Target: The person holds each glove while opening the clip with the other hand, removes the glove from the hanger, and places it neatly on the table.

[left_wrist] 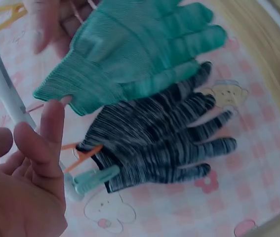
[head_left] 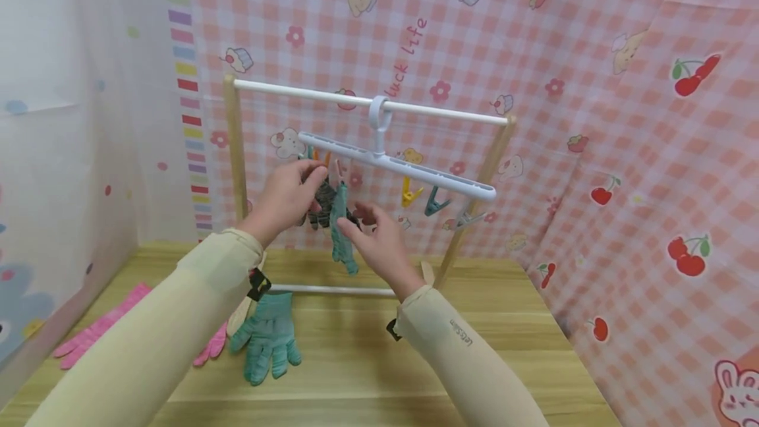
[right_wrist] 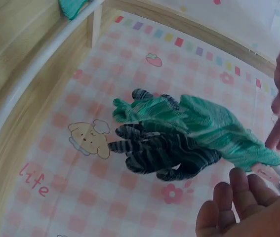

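Note:
A green glove [head_left: 340, 229] hangs by its cuff from a pink clothespin [right_wrist: 270, 174] on the white hanger [head_left: 427, 176]. My left hand [head_left: 289, 193] is at the cuff's left side, its fingers loosely bent with nothing gripped between them. In the left wrist view, one fingertip of that left hand [left_wrist: 26, 173] comes right up to the cuff. To the glove's right, my right hand [head_left: 382, 242] has its fingers relaxed and spread. Behind it hangs a black-and-grey striped glove [left_wrist: 149, 138], clipped by an orange clothespin [left_wrist: 83, 155] and a light green clothespin [left_wrist: 98, 178].
A white rod [head_left: 308, 92] on a wooden frame [head_left: 236, 150] carries the hanger. Yellow [head_left: 409, 193], teal [head_left: 435, 203] and grey [head_left: 470, 218] clothespins dangle on its right half. Another green glove [head_left: 269, 335] and pink gloves [head_left: 107, 328] lie on the wooden table [head_left: 332, 374].

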`<state>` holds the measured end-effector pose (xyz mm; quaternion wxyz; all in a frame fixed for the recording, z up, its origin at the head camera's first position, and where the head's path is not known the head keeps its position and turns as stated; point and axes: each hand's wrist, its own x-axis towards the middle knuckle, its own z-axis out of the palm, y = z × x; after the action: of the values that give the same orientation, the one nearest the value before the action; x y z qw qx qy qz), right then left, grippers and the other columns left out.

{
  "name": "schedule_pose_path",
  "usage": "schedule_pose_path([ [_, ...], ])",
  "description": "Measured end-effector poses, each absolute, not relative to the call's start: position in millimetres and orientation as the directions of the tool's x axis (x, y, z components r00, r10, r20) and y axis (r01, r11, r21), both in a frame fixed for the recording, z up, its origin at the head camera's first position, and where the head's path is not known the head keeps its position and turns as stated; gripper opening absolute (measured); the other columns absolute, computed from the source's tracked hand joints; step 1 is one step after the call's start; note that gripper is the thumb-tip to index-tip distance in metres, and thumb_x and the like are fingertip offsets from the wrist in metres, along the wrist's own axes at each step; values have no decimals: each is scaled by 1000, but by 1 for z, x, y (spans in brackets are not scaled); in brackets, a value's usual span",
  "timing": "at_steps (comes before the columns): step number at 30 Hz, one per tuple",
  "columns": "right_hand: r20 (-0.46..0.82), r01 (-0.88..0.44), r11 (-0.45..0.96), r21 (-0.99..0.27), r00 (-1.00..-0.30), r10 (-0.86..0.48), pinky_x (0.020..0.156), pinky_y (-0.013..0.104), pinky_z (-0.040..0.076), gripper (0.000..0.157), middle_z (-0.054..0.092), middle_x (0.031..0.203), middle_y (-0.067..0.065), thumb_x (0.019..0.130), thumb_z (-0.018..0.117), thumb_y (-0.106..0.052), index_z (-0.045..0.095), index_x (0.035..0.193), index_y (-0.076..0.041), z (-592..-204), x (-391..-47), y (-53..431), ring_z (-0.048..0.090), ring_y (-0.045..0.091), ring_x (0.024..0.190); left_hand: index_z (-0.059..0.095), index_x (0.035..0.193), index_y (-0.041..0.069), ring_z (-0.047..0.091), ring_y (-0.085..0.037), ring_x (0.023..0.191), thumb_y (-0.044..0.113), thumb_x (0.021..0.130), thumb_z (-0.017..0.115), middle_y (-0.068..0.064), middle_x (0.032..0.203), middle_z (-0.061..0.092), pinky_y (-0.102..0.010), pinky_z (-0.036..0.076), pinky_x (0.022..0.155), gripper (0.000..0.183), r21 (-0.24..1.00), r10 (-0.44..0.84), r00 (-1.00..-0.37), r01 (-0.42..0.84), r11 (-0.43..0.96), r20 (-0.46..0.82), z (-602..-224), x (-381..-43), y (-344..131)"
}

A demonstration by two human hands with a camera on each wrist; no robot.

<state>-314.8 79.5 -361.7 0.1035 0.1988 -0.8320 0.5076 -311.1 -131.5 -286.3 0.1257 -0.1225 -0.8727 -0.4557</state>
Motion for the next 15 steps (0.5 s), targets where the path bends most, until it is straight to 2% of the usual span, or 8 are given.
schedule_pose_path([
  [2,382,-436,423,-794,-900,-211,112,57,51,69,67,145,13,101,71,-54,58,151,-10,-362,-316,75,60,33,133,56,154,10,76,-22,76,45,113,52,-15,138,71,-35,57,62,55,791,88,-952,294,537,294,-282,-316,-126],
  [5,399,-441,478,-759,-896,-195,111,53,54,65,69,142,12,101,72,-52,61,148,-7,-363,-318,69,64,31,133,65,144,8,77,-21,75,54,105,64,-13,134,74,-30,58,62,61,792,30,-961,245,559,277,-280,-322,-116],
  [8,439,-453,555,-697,-883,-169,105,47,58,56,73,135,9,101,73,-48,66,141,-10,-365,-318,66,69,27,126,78,112,8,65,-15,62,63,97,71,-9,96,79,-25,50,56,57,737,-36,-946,227,636,322,-277,-328,-105],
  [10,476,-464,603,-648,-866,-155,97,45,61,47,77,126,6,101,74,-46,71,134,-12,-366,-319,64,73,24,117,76,87,10,53,-13,55,63,95,73,-3,70,67,-25,41,50,54,691,-68,-927,224,687,368,-274,-332,-99],
  [11,494,-469,626,-623,-856,-150,93,43,62,43,79,120,5,101,74,-45,73,129,-13,-367,-319,63,75,22,111,72,77,11,48,-13,53,61,95,75,-1,62,59,-26,37,49,53,666,-80,-916,224,712,393,-273,-334,-97],
  [13,531,-483,659,-577,-835,-147,84,41,62,34,81,110,3,101,74,-42,76,120,-14,-368,-318,62,77,20,98,65,68,13,44,-13,49,56,96,76,2,55,49,-27,33,47,53,629,-101,-899,215,747,427,-270,-336,-93],
  [15,568,-499,684,-532,-810,-148,79,40,61,27,82,102,2,102,74,-39,78,112,-14,-370,-318,61,77,19,90,64,67,14,47,-13,49,51,97,76,3,55,51,-27,34,46,49,608,-113,-891,203,768,440,-268,-339,-91],
])
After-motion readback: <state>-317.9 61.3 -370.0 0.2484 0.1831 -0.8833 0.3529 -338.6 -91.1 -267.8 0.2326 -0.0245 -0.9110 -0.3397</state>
